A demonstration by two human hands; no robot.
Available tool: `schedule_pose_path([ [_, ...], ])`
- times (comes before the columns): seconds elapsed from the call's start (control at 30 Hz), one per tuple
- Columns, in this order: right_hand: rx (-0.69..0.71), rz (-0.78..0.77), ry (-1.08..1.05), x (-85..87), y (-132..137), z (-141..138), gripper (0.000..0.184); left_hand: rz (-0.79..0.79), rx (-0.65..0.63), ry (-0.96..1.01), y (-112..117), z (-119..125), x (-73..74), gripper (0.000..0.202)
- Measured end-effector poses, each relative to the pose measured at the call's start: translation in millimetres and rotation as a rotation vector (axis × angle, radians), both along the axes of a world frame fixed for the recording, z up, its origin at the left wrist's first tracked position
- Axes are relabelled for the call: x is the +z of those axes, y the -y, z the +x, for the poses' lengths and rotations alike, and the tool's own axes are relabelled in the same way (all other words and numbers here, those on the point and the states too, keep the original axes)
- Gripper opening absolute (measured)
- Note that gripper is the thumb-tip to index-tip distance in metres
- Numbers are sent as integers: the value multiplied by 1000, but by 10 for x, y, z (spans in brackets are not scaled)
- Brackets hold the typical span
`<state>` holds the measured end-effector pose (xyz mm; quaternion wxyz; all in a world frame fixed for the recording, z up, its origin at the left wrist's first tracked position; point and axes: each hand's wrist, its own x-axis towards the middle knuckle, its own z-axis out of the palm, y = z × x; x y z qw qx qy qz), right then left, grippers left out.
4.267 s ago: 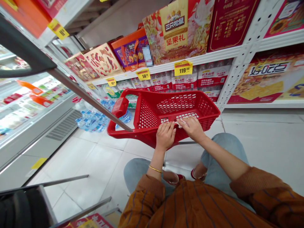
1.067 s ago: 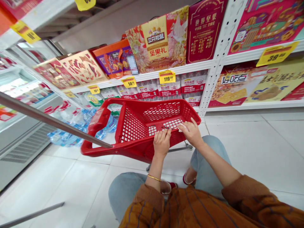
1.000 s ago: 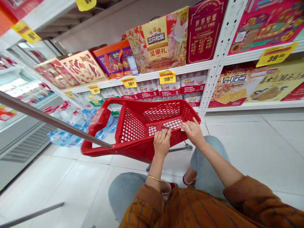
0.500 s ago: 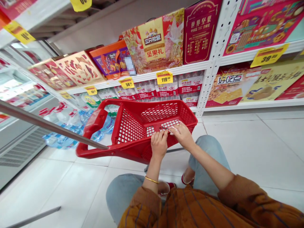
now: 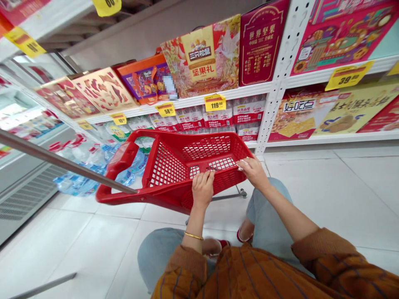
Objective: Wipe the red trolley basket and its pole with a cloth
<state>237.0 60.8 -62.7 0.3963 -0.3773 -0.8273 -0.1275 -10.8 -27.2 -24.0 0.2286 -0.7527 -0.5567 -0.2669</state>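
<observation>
Red plastic mesh basket point(image 5: 168, 166) at 12 o'clock, on a wheeled frame point(image 5: 227, 196). Where are the hands?

Both are on its near wall. The left hand point(image 5: 202, 190), a gold bangle point(image 5: 193, 236) on its wrist, sits over the rim at about 12 o'clock. The right hand point(image 5: 254, 172) lies farther along, close to the corner at 1 o'clock.

What has just changed?

The right hand has slid outward along the rim, so a wider gap now separates the two hands. That leaves them spread across the basket's width rather than bunched together.

And the grip?

On the left, the fingers point(image 5: 202, 178) are pressed together and bent over the edge. On the right, the fingers point(image 5: 245, 164) are more spread, with their tips on the rim. Neither hand visibly pinches anything, but I cannot tell how firmly either one holds.

What's around them?

White steel shelving point(image 5: 274, 91) runs from 12 to 2 o'clock, stocked with gift boxes of nuts point(image 5: 199, 54) above shrink-wrapped cases of bottled water point(image 5: 215, 116). Loose-looking wrapped water bottles point(image 5: 81, 182) lie on the tile floor point(image 5: 311, 199) at 10 o'clock, beside a chilled display case point(image 5: 28, 182).
</observation>
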Motion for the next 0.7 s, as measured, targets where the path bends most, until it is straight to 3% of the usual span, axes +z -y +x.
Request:
schedule_pose_path([
  [0.2, 48, -68, -38, 54, 14, -82, 25, -32, 112, 65, 48, 151, 114, 30],
  [0.3, 50, -74, -40, 132, 68, -178, 24, -37, 33, -1, -27, 270, 168, 33],
  [0.43, 87, -74, 14, 187, 111, -295, 26, -156, -123, -122, -195, 429, 179, 40],
  [0.7, 48, -8, -21, 34, 12, -292, 26, -238, -85, -231, -276, 462, 98, 47],
])
